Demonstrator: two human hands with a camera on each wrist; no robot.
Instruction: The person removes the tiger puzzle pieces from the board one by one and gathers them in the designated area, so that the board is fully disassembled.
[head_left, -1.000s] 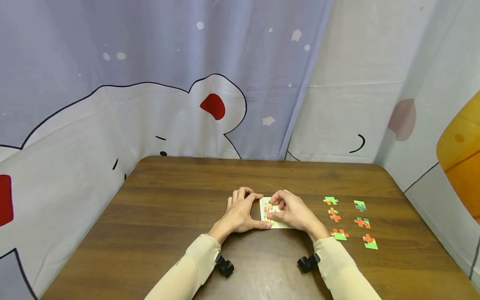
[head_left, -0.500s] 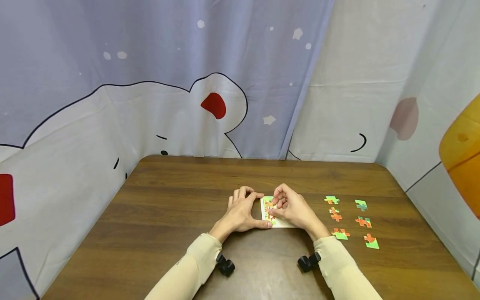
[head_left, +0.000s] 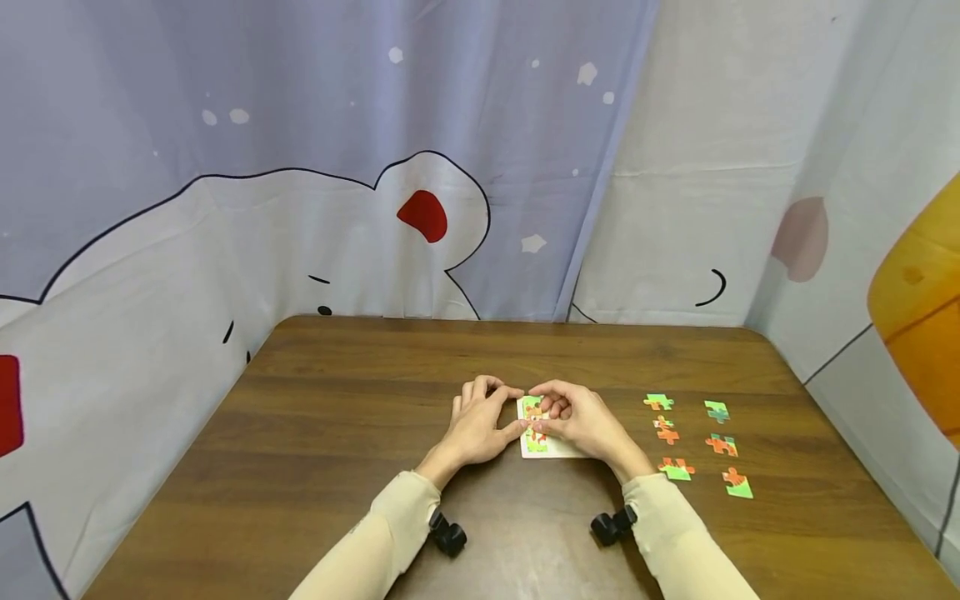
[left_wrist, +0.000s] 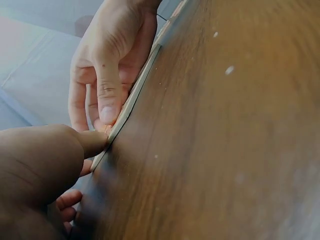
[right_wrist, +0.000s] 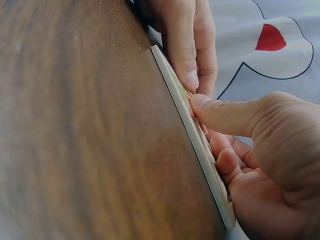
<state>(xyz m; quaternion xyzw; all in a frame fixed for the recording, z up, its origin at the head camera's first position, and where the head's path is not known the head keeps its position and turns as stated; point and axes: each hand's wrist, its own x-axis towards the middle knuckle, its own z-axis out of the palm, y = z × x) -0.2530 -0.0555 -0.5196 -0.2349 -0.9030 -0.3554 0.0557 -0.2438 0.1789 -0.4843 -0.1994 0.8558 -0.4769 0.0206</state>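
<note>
A small white puzzle board lies on the wooden table, with orange and green jigsaw pieces along its left side. My left hand is at the board's left end; its thumb presses on the pieces and its index finger reaches the top left corner. From the right, my right hand rests over the board. Its thumb touches the pieces beside the left thumb, and its index finger reaches the top edge, the other fingers curled. In the right wrist view, both thumbs nearly meet on the board.
To the right of the board, several loose jigsaw pieces lie in two columns on the table. A printed curtain hangs along the table's far side. Each wrist carries a small black camera.
My left thumb has moved from the board's lower left corner up onto the pieces. My right index finger lifted slightly, then came down and left towards the board's top edge.
</note>
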